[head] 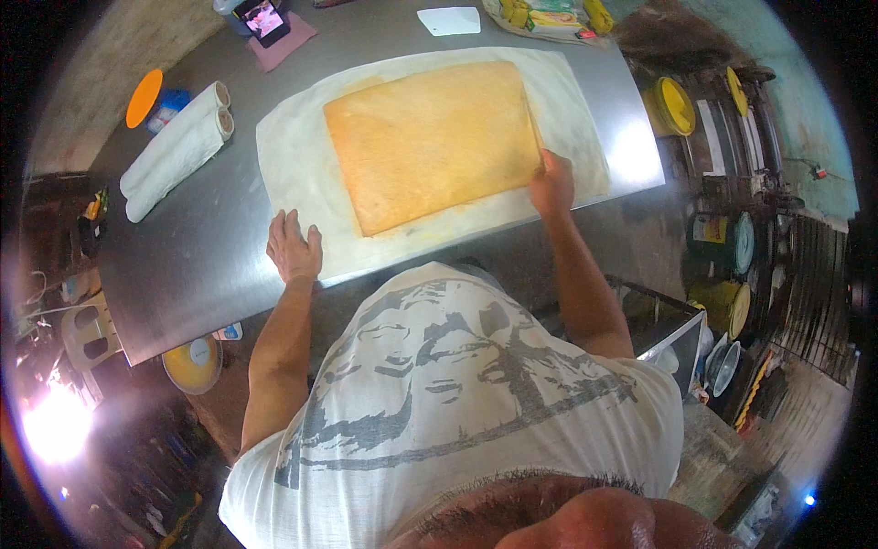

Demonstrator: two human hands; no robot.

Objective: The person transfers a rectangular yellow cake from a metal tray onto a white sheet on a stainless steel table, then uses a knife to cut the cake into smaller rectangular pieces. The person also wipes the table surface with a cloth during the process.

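A flat rectangular sheet of golden sponge cake [432,144] lies on a white cloth [295,151] spread over a metal table. My right hand [553,184] pinches the cake sheet at its right edge, near the front corner, where a thin layer parts slightly from the rest. My left hand [295,246] lies flat with its fingers apart on the cloth's front left edge, and the cake's near left corner is to the right of it.
Two cloth-wrapped rolls [180,151] rest on the metal table [199,274] at left, by an orange lid [145,99]. A phone [263,19], a white scraper [449,21] and a tray with packets [549,20] stand along the far side. Lidded buckets [674,106] are at right.
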